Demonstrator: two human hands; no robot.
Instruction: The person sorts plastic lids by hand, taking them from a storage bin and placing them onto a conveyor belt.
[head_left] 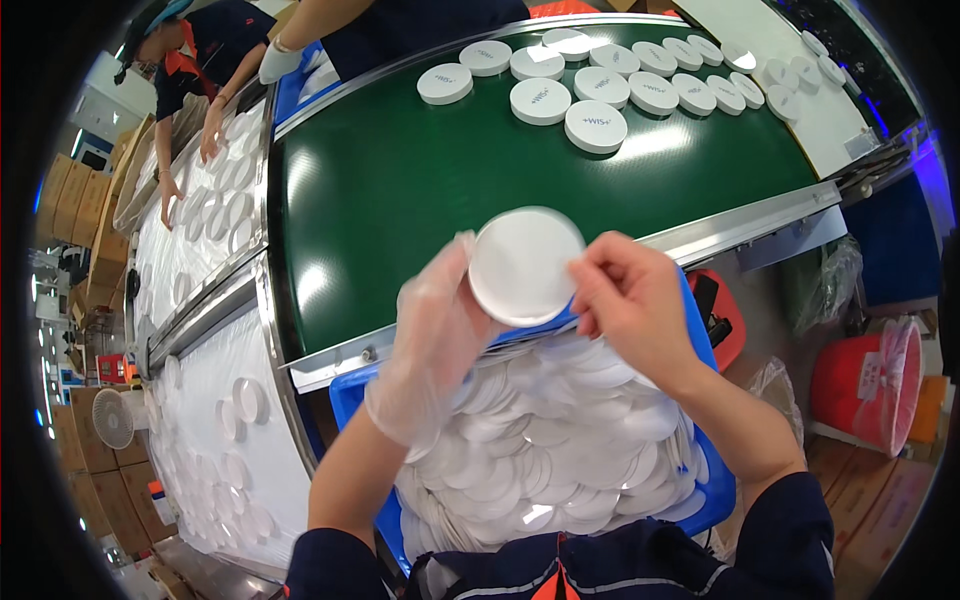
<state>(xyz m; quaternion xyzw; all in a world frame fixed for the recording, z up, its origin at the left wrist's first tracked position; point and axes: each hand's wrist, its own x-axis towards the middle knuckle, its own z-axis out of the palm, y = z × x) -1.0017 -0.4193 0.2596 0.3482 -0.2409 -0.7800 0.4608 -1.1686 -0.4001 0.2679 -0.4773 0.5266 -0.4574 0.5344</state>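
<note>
Item: white disc (526,266), plain-faced, held up between my two hands, over the near edge of the green belt (370,190).

Item: my left hand (435,335), in a clear glove; fingers closed on the disc's left edge.

Item: my right hand (635,300), bare; thumb and forefinger pinched narrow on its right edge, the other fingers curled.

Item: lettered white rounds (597,126), on the belt beyond my fingers, grouped far and to the right; short dark lettering on the tops, some blurred by glare.

Item: blue bin (721,485), just below my fingers, heaped with loose white discs (550,440).

Item: red bucket (865,390), well right of my fingers; pale label (868,378), print too small to read.

Item: co-worker (205,75), far left of my fingers, both hands over clear round pieces (215,205).
</note>
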